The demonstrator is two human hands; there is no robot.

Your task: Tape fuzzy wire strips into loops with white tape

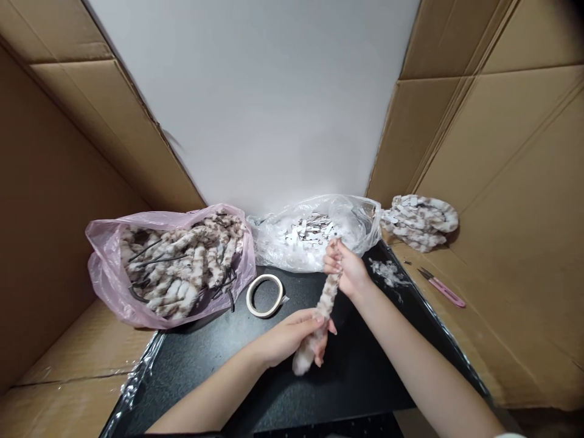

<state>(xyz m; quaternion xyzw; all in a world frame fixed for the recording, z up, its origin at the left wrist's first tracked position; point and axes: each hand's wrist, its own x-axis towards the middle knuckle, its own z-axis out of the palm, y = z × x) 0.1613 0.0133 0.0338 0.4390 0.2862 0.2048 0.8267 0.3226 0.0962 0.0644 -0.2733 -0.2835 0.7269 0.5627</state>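
Note:
A fluffy white-and-brown furry strip [327, 295] is stretched between my two hands above the black tabletop. My left hand [303, 331] is closed round its lower part, thumb on top, with the thick end hanging out below. Higher up, my right hand [344, 264] grips the far, narrower end in bent fingers. Just beyond my right hand lies a clear plastic bag [274, 243] holding many small white tags [310, 231]. To the left of my left hand, a roll of cream tape [250, 298] lies flat on the table.
A pink plastic bag [103, 255] at left holds many similar furry strips [182, 267] with dark cords. At right are a furry bundle with white tags [422, 222], pink thread snips [442, 288] and loose fluff [389, 272]. Cardboard walls [515, 182] flank the black table [196, 365].

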